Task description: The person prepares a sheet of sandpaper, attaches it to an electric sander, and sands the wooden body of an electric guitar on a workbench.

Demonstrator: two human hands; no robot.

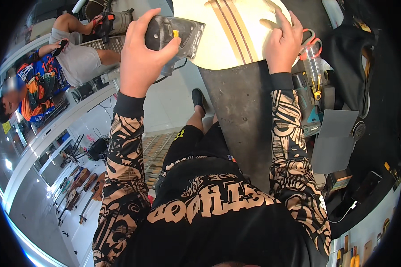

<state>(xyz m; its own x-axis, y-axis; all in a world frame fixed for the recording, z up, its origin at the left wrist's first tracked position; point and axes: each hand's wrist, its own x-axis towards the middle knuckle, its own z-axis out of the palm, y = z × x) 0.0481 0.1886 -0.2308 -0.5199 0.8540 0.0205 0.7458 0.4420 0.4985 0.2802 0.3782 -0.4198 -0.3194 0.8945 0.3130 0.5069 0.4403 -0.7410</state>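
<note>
My left hand [140, 49] is wrapped round a black and grey power sander [176, 35] with a yellow button. Its slotted front end meets the left edge of a pale wooden guitar body [214, 42] with darker stripes down its middle. A dark cord hangs below the sander. At the right edge of that body, my right hand [284, 44] presses on the wood, thumb and fingers showing; the far fingertips are partly hidden. The body's far end runs out of the top of the picture. Beneath it lies a dark, scuffed bench surface [240, 111].
Right of my right hand are red-handled scissors [314, 40], a clear bottle [313, 66], a teal and grey tool [308, 107] and a grey sheet [335, 140]. Another person [40, 84] sits beyond a white-framed opening at left. Several guitars [80, 187] stand at lower left.
</note>
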